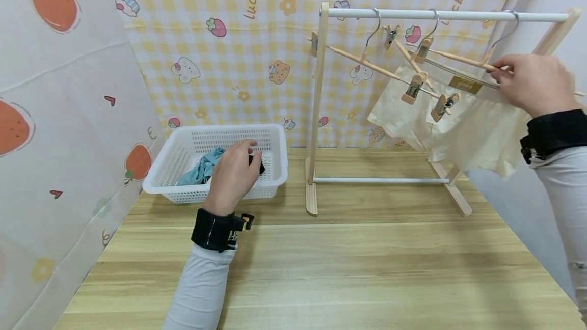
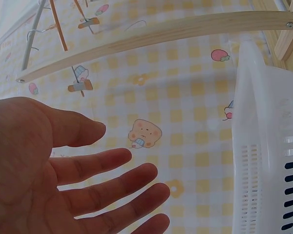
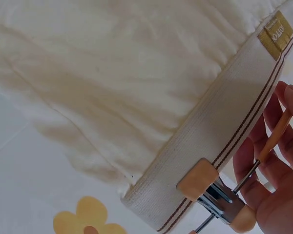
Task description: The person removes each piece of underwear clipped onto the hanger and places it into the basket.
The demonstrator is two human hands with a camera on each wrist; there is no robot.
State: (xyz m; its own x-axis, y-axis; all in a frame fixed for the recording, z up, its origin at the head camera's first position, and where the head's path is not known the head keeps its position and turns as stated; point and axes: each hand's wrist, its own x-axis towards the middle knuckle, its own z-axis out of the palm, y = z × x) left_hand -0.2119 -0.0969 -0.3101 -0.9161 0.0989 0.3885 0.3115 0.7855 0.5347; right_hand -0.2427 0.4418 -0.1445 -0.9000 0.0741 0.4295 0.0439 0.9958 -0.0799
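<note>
On the wooden table (image 1: 348,269) before cartoon-print curtains (image 1: 220,55), the left hand (image 1: 234,174) hovers relaxed over the white basket (image 1: 275,167); the right hand (image 1: 534,88) apparently pinches a wooden clip hanger (image 1: 458,58).

White basket (image 1: 275,164), teal cloth (image 1: 202,167), cream shorts (image 1: 477,131) with brown-striped waistband (image 3: 219,146).

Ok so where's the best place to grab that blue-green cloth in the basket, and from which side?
Probably from above: the white basket is open on top and its walls block a sideways reach. Take the teal cloth at its raised, bunched fold nearest the left hand, pinching that ridge between thumb and fingers. The hand hovers right over it, open.
</note>
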